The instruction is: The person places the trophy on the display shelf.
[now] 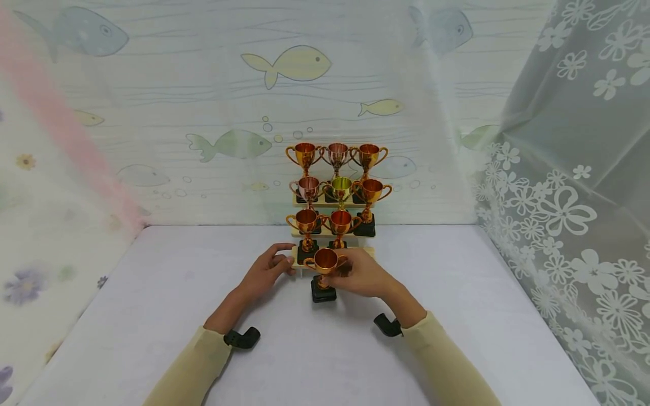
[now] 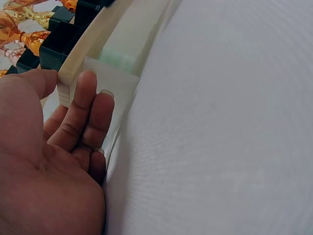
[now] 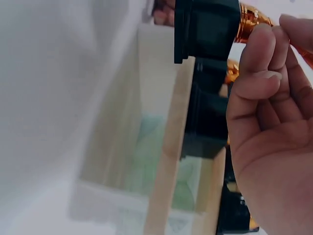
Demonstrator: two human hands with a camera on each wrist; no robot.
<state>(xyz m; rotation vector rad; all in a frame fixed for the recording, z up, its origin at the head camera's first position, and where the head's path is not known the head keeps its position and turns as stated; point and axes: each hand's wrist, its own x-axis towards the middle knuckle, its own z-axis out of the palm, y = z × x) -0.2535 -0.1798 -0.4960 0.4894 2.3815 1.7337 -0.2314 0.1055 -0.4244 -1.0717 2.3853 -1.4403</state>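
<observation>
My right hand [image 1: 363,273] pinches the stem of a small orange-gold trophy cup [image 1: 325,260] by its fingertips. That cup is upright, and its black base [image 3: 208,29] is in front of the lowest step and clear of it in the right wrist view. At the left end of a tiered wooden display stand [image 2: 93,41], my left hand [image 1: 266,270] grips the lowest board, thumb [image 2: 44,81] above and fingers below. Two orange-gold cups stand on that lowest step, such as the left one [image 1: 306,220]. My right hand partly hides the step's right part.
The middle tier carries a pink cup [image 1: 308,187], a yellow-gold cup [image 1: 341,189] and an orange cup [image 1: 372,192]. Three more cups, including a pink one [image 1: 337,152], stand on the top tier. White cloth [image 1: 152,316] covers the table; a fish-print curtain [image 1: 203,101] hangs behind.
</observation>
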